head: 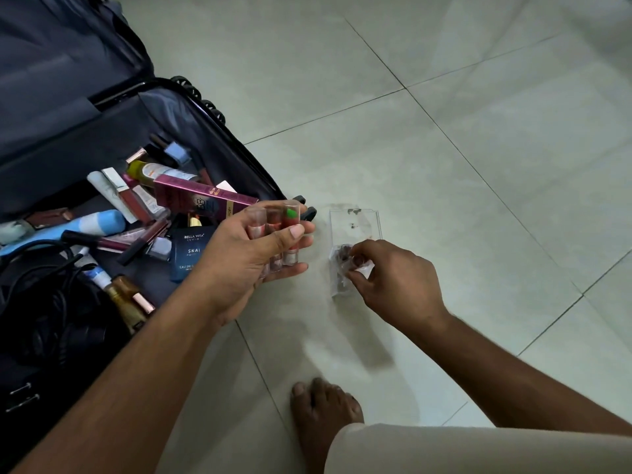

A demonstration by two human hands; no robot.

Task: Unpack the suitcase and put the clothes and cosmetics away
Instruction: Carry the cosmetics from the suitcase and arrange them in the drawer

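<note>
Suitcase [85, 107] beside clear cylindrical lipstick tubes [273, 234], tiled floor [444, 131]

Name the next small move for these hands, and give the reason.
Probably lower the right hand to set its small item into the clear box on the floor, then add the three tubes that the left hand grips; the box sits directly beneath.

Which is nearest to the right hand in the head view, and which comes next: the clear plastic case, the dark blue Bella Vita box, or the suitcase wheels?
From the right hand:
1. Clear plastic case: on the floor, under its fingertips.
2. Dark blue Bella Vita box: in the suitcase, beyond the left hand.
3. Suitcase wheels: at the suitcase's far edge.
</note>
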